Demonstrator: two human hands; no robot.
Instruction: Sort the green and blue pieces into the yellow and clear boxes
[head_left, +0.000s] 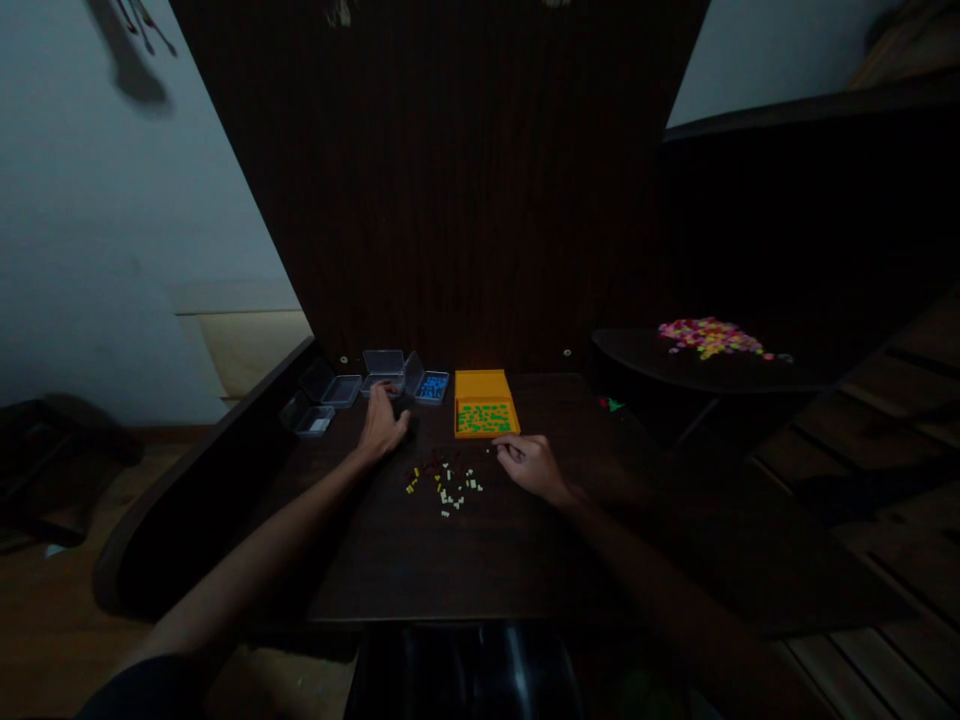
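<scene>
My left hand (381, 428) reaches over a small clear plastic box (385, 364) with its lid up. Its fingers point into the box, with the thumb held apart; what lies under the fingertips is hidden. My right hand (531, 465) is closed in a pinch just in front of the yellow box (481, 384), and anything between its fingertips is too small to make out. Many green pieces (486, 418) lie in that yellow box. Between my hands, small white pieces (448, 495), yellow pieces (411, 488) and dark reddish pieces (433, 464) are scattered on the dark table (450, 570).
Beside the left hand stand a clear box with blue pieces (433, 386) and two more open clear boxes, one a clear box (341, 390) farther left. A side shelf (637, 355) on the right bears a pile of colourful pieces (709, 337). A dark upright panel (450, 200) rises behind.
</scene>
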